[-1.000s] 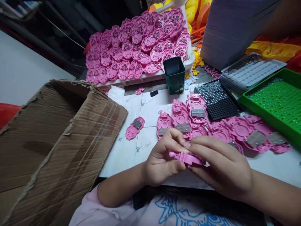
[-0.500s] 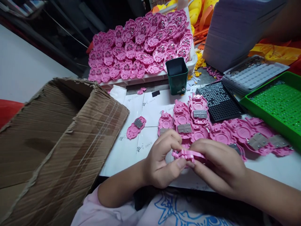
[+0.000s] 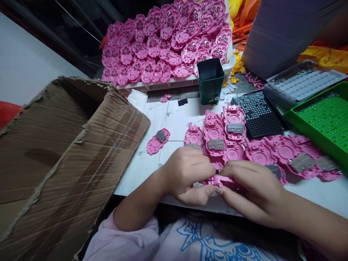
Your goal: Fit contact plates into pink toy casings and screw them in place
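One cardboard box [image 3: 114, 141], one dark green cup [image 3: 211, 87], one black tray [image 3: 268, 121] and one green tray [image 3: 312, 123] stand nearby. One pink shell [image 3: 221, 179] sits edge-on between the fingers, the left hand [image 3: 189, 177] pinching its left end, the right hand [image 3: 252, 192] its right.

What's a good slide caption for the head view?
Left hand and right hand grip a pink part near pink shells, with a cardboard box at left.
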The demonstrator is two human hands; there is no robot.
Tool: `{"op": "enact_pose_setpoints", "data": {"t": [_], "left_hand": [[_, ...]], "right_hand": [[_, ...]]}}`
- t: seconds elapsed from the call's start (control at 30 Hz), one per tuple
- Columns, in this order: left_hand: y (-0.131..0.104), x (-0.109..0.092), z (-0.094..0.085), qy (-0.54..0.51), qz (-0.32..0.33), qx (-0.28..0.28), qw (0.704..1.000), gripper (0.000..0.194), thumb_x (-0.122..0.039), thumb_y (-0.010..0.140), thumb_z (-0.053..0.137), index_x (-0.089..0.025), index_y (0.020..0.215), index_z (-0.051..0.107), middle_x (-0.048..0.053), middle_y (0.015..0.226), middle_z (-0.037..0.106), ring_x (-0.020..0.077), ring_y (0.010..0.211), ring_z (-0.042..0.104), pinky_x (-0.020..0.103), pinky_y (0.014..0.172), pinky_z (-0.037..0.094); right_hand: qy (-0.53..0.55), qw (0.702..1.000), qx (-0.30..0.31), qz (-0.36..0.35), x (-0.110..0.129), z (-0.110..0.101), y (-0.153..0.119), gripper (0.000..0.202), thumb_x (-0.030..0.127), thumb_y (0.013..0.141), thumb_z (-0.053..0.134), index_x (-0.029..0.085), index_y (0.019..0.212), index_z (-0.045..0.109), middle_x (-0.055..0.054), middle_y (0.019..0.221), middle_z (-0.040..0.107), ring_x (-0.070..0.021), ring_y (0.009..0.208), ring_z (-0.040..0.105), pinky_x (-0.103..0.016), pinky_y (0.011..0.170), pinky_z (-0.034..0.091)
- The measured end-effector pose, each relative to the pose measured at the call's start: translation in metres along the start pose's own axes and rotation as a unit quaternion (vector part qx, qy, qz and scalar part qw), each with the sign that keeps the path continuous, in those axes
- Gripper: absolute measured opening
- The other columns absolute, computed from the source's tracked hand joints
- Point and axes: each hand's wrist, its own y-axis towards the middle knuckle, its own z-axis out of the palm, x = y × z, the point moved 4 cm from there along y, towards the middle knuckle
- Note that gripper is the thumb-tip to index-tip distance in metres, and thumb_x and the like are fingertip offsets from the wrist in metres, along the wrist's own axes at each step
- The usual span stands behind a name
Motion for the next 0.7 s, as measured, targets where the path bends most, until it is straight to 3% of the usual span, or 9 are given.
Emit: {"op": "enact_pose_setpoints", "data": {"t": [0.27,0.7], "left_hand": [[-0.002,-0.007,0.003,-0.007,0.020,0.018,1.000,0.017,-0.025,0.079,0.042,-0.023,0.063,0.036,-0.002,0.049,0.042,0.0147,0.045,0.038,0.030,0.048,0.026],[-0.005,-0.010,0.008,-0.046,0.007,-0.015,0.999,0.020,-0.023,0.081,0.040,-0.024,0.063,0.032,-0.002,0.048,0.041,0.0148,0.043,0.039,0.030,0.049,0.030]], "right_hand": [[0.023,1.000,0.013,-0.018,0.005,0.000,-0.002,0.007,0.012,0.086,0.049,0.017,0.080,0.050,0.000,0.062,0.048,-0.0106,0.055,0.042,-0.023,0.052,0.032],[0.058,0.997,0.049,0.008,0.005,0.004,0.000,0.011,0.011,0.085,0.047,0.018,0.076,0.047,0.001,0.062,0.047,-0.0097,0.055,0.040,-0.023,0.052,0.032]]}}
